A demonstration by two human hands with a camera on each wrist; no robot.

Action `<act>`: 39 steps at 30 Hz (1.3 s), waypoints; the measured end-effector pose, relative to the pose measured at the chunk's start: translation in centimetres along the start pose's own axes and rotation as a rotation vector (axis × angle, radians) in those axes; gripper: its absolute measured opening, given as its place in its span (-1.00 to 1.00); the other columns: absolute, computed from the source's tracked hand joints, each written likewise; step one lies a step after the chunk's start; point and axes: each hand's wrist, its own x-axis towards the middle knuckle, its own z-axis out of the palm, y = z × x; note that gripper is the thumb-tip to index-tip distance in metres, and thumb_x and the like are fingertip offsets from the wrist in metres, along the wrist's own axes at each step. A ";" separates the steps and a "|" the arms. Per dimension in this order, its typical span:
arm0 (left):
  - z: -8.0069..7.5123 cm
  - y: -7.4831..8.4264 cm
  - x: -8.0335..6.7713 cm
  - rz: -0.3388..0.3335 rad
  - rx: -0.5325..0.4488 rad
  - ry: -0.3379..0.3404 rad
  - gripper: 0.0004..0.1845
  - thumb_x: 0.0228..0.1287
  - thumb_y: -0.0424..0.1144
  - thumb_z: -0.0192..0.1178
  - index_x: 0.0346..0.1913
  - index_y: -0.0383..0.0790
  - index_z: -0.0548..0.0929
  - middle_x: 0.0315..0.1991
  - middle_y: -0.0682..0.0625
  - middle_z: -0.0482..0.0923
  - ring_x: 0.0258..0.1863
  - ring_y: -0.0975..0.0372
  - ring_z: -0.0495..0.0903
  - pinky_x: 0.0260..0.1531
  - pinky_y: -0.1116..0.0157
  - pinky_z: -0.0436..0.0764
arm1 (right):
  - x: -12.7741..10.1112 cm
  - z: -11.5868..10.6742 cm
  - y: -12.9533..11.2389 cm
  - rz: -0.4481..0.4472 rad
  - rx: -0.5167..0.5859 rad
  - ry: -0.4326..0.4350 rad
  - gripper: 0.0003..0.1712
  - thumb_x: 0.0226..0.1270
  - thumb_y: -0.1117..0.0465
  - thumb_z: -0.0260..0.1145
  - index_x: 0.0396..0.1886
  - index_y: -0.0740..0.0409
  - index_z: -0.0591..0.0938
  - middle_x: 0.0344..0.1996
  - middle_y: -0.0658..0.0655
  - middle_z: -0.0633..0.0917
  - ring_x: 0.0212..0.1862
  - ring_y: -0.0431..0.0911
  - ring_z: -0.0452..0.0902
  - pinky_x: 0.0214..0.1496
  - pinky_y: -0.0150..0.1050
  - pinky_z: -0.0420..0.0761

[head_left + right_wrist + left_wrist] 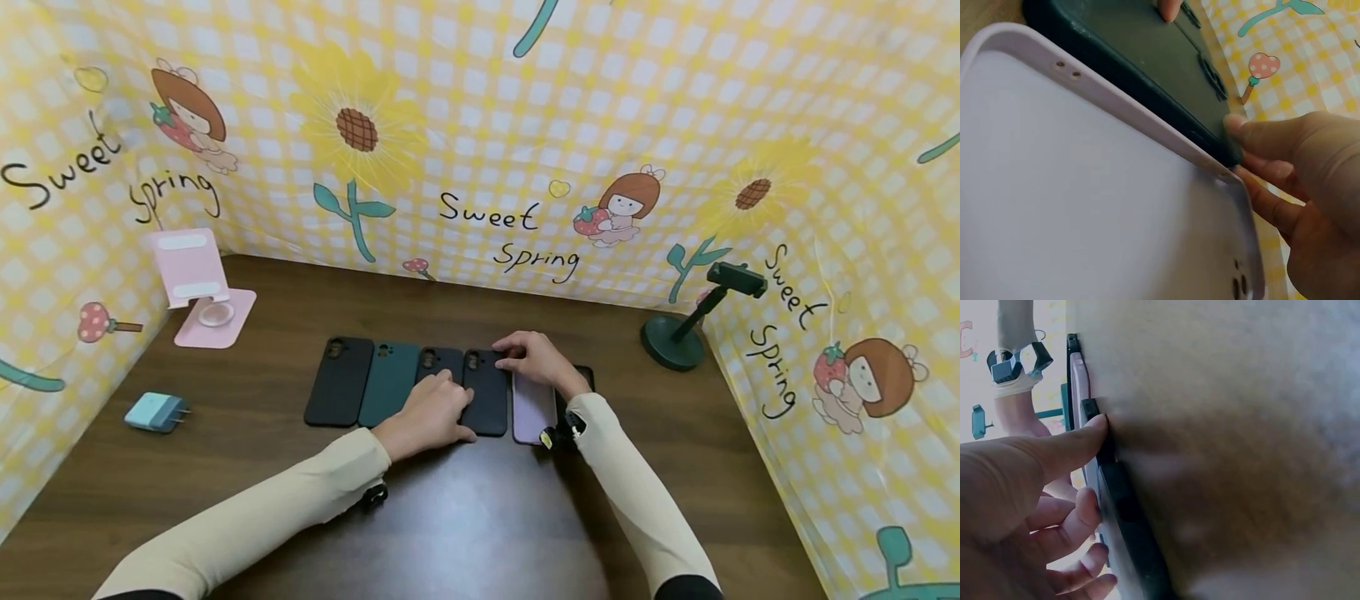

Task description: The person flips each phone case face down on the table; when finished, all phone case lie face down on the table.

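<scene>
A row of phone cases lies on the table: a black case, a dark green case, two dark cases, a lilac case and another black one partly under my right arm. My left hand reaches over the third case. Its thumb is at the near edge of the fourth, dark phone case, and a fingertip rests on that case's face. With thumb and fingers my right hand pinches the far right corner of the same dark case, beside the lilac case.
A pink phone stand stands at the back left, with a light blue charger plug nearer. At the right is a dark green stand. Yellow checked cloth walls the table's back and sides.
</scene>
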 end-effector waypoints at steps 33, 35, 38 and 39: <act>2.3 5.2 3.4 0.219 -0.110 0.162 -0.75 0.31 -0.13 0.37 -0.55 0.08 0.64 -0.46 0.17 0.62 -0.41 0.27 0.35 -0.37 0.35 0.32 | -3.2 -4.2 3.9 0.171 0.025 0.132 -0.75 0.53 0.07 0.27 -0.06 0.02 0.82 -0.10 0.10 0.84 0.04 0.04 0.70 0.38 0.22 0.09; 2.4 5.1 3.4 0.231 -0.121 0.175 -0.74 0.32 -0.12 0.35 -0.55 0.07 0.64 -0.46 0.17 0.62 -0.41 0.28 0.33 -0.37 0.36 0.30 | -3.3 -4.6 4.0 0.176 0.108 0.097 -0.70 0.59 0.11 0.19 0.06 0.08 0.78 0.03 0.16 0.80 0.14 0.05 0.65 0.44 0.16 0.21; 2.3 5.0 3.5 0.249 -0.131 0.185 -0.75 0.34 -0.11 0.34 -0.54 0.05 0.66 -0.45 0.17 0.65 -0.40 0.28 0.35 -0.37 0.36 0.31 | -3.5 -5.1 4.2 0.165 0.222 0.040 -0.64 0.63 0.19 0.10 0.22 0.17 0.69 0.20 0.24 0.70 0.23 0.04 0.56 0.37 0.01 0.44; 2.4 5.0 3.6 0.255 -0.135 0.184 -0.75 0.35 -0.11 0.34 -0.53 0.05 0.67 -0.44 0.18 0.67 -0.38 0.27 0.36 -0.37 0.36 0.32 | -3.7 -5.2 4.3 0.158 0.253 0.024 -0.62 0.63 0.21 0.09 0.26 0.19 0.66 0.24 0.25 0.68 0.23 0.03 0.55 0.31 -0.04 0.50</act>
